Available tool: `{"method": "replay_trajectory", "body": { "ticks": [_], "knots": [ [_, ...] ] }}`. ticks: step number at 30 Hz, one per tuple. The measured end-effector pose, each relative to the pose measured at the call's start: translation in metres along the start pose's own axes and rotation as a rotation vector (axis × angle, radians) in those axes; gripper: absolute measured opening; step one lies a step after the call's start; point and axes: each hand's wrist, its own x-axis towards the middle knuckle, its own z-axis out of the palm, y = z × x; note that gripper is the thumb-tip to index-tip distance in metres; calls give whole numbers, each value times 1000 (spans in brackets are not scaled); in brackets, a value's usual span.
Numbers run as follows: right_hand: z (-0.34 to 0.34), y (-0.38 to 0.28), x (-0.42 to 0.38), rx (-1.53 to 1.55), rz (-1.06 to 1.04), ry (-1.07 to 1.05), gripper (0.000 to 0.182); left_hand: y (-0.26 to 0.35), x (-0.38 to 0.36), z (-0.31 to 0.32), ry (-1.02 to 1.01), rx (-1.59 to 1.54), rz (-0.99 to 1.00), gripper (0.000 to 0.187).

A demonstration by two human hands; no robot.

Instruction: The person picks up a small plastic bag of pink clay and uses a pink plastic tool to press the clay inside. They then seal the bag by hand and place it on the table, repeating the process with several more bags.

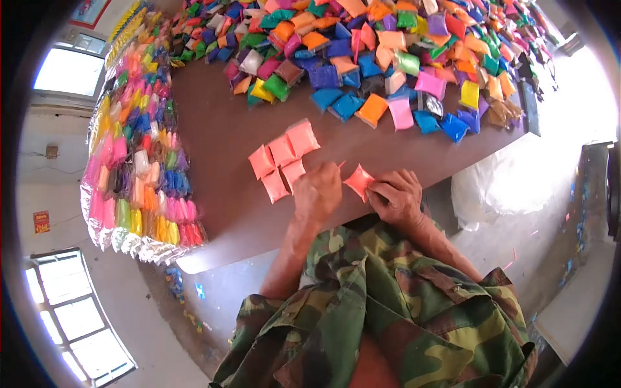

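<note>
Brown desk (220, 129) is filling the middle of the head view, running from 7 o'clock up to 2 o'clock. A large heap of coloured packets (388, 58) is lying across the far edge from 12 to 2 o'clock: blue, orange, pink, green, purple, all jumbled. A long packed sheet of sachets (136, 149) in foil-edged rows is hanging at 9 o'clock, off the desk's side. A camouflage jacket (388, 310) is covering the person at 6 o'clock. A small cluster of pink packets (283, 158) is lying flat on the bare desk at centre, the pieces touching one another. The left hand (317, 193) is resting just below that cluster, fingers curled, with a thin pink strip (341, 165) showing at their tips; whether they are pinching it cannot be told. The right hand (396, 197) is gripping one orange-pink packet (359, 181), fingers closed on its right edge. The held packet is sitting between the two hands, at 3 o'clock from the left fingers and just beside them, its long axis tilting from 11 to 5 o'clock. The right hand is the nearer, already touching it.
</note>
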Motion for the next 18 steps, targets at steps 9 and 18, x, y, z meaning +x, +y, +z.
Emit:
{"method": "replay_trajectory", "body": {
  "ticks": [9,18],
  "knots": [
    [4,7,-2,55,3,52,20,33,-11,4,-57,-80,68,10],
    [3,2,1,26,30,37,19,26,-3,-11,21,-122,23,16]
  ]
}}
